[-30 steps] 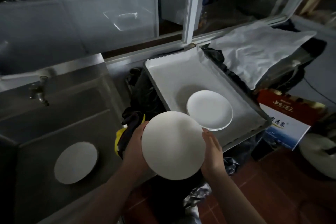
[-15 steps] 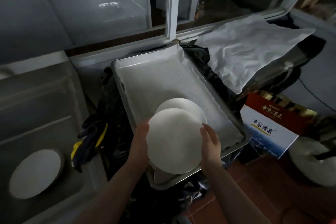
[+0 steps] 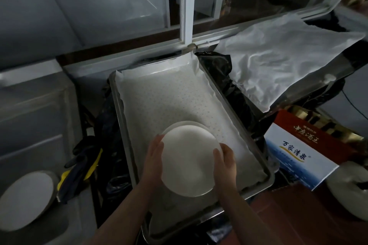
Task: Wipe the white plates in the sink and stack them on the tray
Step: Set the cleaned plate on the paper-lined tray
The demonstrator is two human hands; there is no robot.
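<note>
While held over the tray (image 3: pixel 256 125), just above a second plate (image 3: pixel 186 123) already lying there: a white plate (image 3: pixel 189 162), rigid, smooth, likely slick and breakable, best taken at opposite rims. Left hand (image 3: pixel 154 157) flat against the left edge, fingers fairly straight; right hand (image 3: pixel 226 160) curled over the right rim. Another plate (image 3: pixel 24 199) waiting in the sink (image 3: pixel 35 117), dimly lit.
</note>
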